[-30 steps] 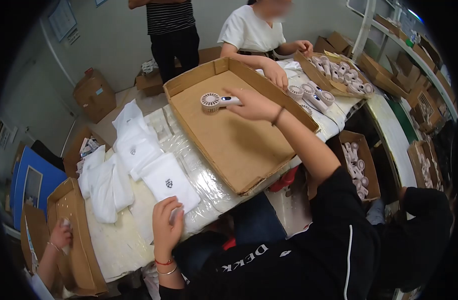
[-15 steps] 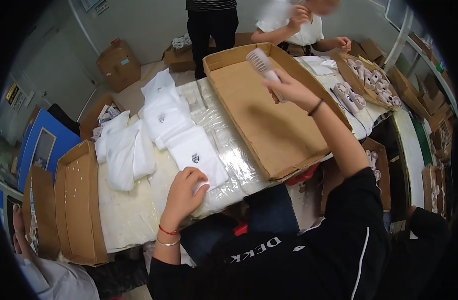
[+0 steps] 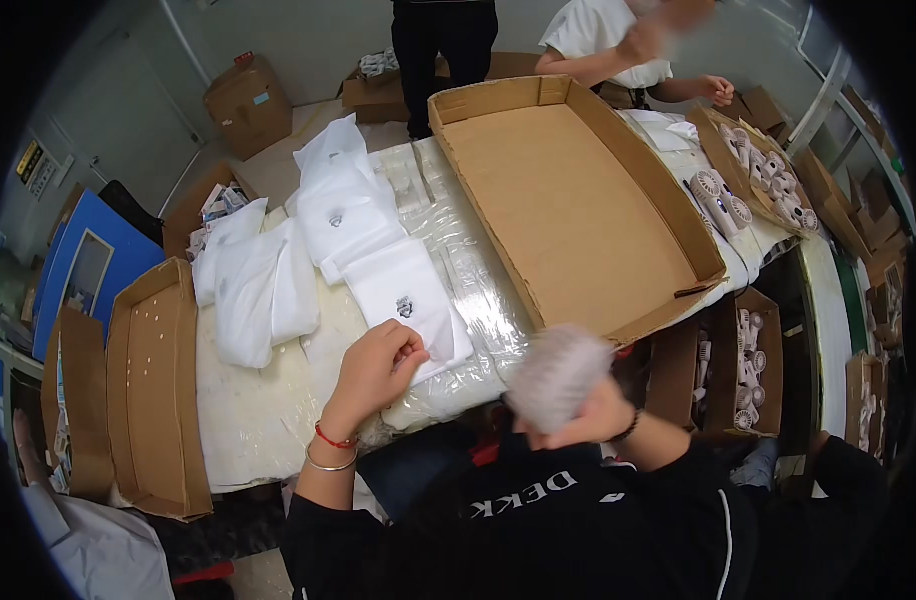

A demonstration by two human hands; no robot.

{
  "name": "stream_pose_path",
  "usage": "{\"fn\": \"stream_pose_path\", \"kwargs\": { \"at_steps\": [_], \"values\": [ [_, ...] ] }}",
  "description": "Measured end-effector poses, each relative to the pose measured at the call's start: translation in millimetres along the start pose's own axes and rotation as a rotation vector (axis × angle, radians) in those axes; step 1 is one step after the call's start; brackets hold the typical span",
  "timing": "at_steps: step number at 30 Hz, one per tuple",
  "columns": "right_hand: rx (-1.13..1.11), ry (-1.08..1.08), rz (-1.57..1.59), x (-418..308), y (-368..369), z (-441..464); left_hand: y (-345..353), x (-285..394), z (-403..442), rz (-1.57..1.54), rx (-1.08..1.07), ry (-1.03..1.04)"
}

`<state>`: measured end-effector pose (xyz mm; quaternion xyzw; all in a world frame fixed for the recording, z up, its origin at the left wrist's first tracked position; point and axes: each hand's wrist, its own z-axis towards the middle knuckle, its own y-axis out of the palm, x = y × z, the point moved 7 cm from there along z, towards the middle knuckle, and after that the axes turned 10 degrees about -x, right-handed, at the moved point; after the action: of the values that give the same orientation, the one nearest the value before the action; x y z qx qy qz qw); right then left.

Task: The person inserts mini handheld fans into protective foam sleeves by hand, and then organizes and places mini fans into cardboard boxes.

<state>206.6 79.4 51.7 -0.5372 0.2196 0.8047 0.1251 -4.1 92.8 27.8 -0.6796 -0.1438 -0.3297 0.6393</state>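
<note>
My right hand (image 3: 603, 412) grips a pale pink handheld fan (image 3: 558, 375), its round grilled head smeared by motion. It is close to my chest, in front of the cardboard tray's near end. My left hand (image 3: 376, 365) is closed at the near edge of a white plastic bag (image 3: 403, 295) with a dark printed mark, thumb and fingers pinched together there. Two more printed white bags (image 3: 343, 215) overlap behind it, reaching away along the table. To their left lie other white bags (image 3: 263, 295), loosely folded.
A large shallow cardboard tray (image 3: 578, 180) rests on the plastic-covered table (image 3: 468, 290). More handheld fans (image 3: 723, 200) lie at the right, with several in a box (image 3: 748, 165). A narrow carton (image 3: 153, 385) stands at the left. Co-workers are at the far side and left edge.
My right hand has brought the fan from above the tray back toward my chest. My left hand's fingers have drawn together at the bag's edge. The view has shifted slightly.
</note>
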Motion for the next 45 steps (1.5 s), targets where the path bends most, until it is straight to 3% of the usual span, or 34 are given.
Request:
{"fn": "stream_pose_path", "kwargs": {
  "at_steps": [3,5,12,16,21,27,40,43,45],
  "values": [
    [0.031,0.123,0.194,65,16,1,-1,1,-1,-0.019,0.06,0.011],
    [0.023,0.457,0.295,108,26,-7,-3,1,-3,-0.073,0.085,-0.018],
    [-0.258,0.362,0.384,99,42,-7,-12,27,-23,-0.116,0.215,0.051],
    [-0.277,0.318,0.389,83,37,2,-8,36,-28,-0.165,0.226,0.043],
    [-0.415,0.347,0.653,76,45,5,5,44,-30,-0.254,0.156,0.066],
    [-0.345,0.367,0.507,90,40,2,4,40,-31,-0.258,0.197,0.051],
    [-0.244,0.329,0.509,83,29,-1,4,40,-29,-0.238,0.223,0.059],
    [-0.286,0.268,0.726,79,33,0,4,45,-30,-0.232,0.217,0.049],
    [-0.386,0.341,0.8,80,42,-1,7,58,-30,-0.173,0.2,0.138]
  ]
}}
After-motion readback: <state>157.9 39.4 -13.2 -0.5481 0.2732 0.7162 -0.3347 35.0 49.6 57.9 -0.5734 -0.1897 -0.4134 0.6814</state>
